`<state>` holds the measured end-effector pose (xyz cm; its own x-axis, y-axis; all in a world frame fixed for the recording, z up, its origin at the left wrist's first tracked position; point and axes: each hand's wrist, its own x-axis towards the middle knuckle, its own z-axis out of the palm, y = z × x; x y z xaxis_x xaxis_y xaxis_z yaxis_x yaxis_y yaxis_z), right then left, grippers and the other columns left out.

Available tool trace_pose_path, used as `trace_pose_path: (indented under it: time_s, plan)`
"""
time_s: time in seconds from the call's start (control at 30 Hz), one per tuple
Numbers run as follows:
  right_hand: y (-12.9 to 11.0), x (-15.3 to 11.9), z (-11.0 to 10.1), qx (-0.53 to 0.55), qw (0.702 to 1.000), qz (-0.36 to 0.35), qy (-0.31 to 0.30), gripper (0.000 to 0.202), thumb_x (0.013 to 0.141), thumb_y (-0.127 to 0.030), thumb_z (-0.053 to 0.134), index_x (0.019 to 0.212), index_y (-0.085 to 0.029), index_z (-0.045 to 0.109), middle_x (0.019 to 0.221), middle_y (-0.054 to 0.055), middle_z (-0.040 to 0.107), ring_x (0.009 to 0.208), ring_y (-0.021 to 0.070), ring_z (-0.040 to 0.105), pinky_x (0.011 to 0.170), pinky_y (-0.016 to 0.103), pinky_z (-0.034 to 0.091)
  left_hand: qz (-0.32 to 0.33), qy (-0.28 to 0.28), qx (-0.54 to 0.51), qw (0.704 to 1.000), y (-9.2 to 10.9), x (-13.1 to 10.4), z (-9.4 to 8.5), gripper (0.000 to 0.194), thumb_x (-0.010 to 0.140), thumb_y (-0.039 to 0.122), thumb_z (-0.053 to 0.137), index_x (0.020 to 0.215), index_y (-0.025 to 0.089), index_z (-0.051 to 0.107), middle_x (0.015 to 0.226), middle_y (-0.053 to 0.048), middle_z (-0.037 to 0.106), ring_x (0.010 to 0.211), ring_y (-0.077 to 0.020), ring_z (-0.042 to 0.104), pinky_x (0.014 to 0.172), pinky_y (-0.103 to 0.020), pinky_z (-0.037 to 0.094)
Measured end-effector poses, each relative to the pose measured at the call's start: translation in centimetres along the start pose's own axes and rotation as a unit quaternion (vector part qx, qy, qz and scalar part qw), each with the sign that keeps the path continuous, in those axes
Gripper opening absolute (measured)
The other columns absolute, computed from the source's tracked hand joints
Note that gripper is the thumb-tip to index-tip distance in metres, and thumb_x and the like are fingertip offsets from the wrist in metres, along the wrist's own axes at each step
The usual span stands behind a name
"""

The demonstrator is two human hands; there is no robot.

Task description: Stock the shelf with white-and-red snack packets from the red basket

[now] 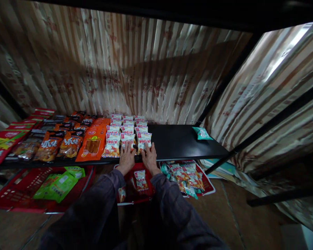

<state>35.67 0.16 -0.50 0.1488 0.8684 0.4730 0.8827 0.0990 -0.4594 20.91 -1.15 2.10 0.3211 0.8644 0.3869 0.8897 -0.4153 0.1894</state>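
Note:
Rows of small white snack bags point(112, 140) with red lettering lean back in three columns on the black shelf point(176, 140). My left hand point(127, 159) lies with fingers spread on the front bag of the middle column. Against the front bag point(144, 139) of the right column rests my right hand point(150, 158), its fingers stretched upward and apart. Both hands touch the bags without gripping them. Directly left of the white bags lies a flat orange snack packet point(91, 144).
Orange-and-black snack bags point(49, 144) and red packets point(7, 140) fill the shelf's left end. A teal bag point(202, 133) lies near its right end. Below stand a red basket with green packets point(58, 185), a middle basket point(134, 199) and a right basket point(211, 189) of mixed bags.

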Motion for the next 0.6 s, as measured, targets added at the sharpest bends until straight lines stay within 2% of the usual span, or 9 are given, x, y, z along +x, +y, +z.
trace_pose_path:
  time_s: [0.1, 0.23, 0.6]
  plan:
    - [-0.03, -0.24, 0.13, 0.008, 1.0, -0.01, 0.003, 0.045, 0.089, -0.031, 0.042, 0.133, -0.022, 0.044, 0.147, 0.015, 0.027, 0.133, 0.0308, 0.029, 0.1, 0.047, 0.035, 0.005, 0.0, -0.009, 1.0, 0.24, -0.02, -0.19, 0.039, 0.078, 0.013, 0.044, 0.113, 0.017, 0.059, 0.149, -0.014, 0.026, 0.14, -0.0287, 0.01, 0.11, -0.053, 0.016]
    - [0.0, -0.15, 0.01, 0.012, 1.0, -0.008, 0.007, 0.044, 0.088, -0.029, 0.042, 0.131, -0.021, 0.045, 0.145, 0.016, 0.028, 0.134, 0.031, 0.029, 0.101, 0.048, 0.034, -0.006, -0.012, -0.022, 1.0, 0.63, 0.07, -0.55, 0.038, 0.076, 0.012, 0.046, 0.112, 0.016, 0.06, 0.149, -0.015, 0.026, 0.14, -0.0293, 0.011, 0.11, -0.053, 0.017]
    - [0.38, 0.5, -0.11, 0.008, 1.0, -0.017, 0.003, 0.045, 0.087, -0.028, 0.044, 0.131, -0.021, 0.045, 0.146, 0.016, 0.029, 0.132, 0.0306, 0.03, 0.101, 0.047, 0.034, -0.006, -0.002, -0.023, 1.0, 0.72, 0.16, -0.62, 0.037, 0.075, 0.011, 0.046, 0.109, 0.014, 0.061, 0.147, -0.016, 0.03, 0.139, -0.0295, 0.014, 0.11, -0.052, 0.018]
